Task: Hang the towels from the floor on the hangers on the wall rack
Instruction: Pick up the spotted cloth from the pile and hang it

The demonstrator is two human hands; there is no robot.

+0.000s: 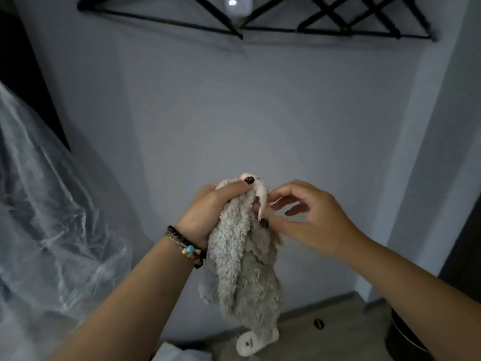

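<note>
Towel (242, 256), gray and fluffy, hangs bunched up in the air in front of the wall (260, 113). The left hand (208, 212) grips its top end, with the fingers curled round the cloth and the thumb pressed over the front. A small pink loop (260, 194) sticks out at the top of the towel, just beside that thumb. The right hand (307, 217) pinches the loop between its thumb and first finger; its other fingers are bent and spread above. The towel's bottom end dangles near the floor (325, 340). Black hangers (338, 24) sit on the rack (234, 28) high up, well apart from the towel. Beaded bracelets (187, 246) circle the left wrist. Clear plastic sheet (46, 204) hangs on the left.
</note>
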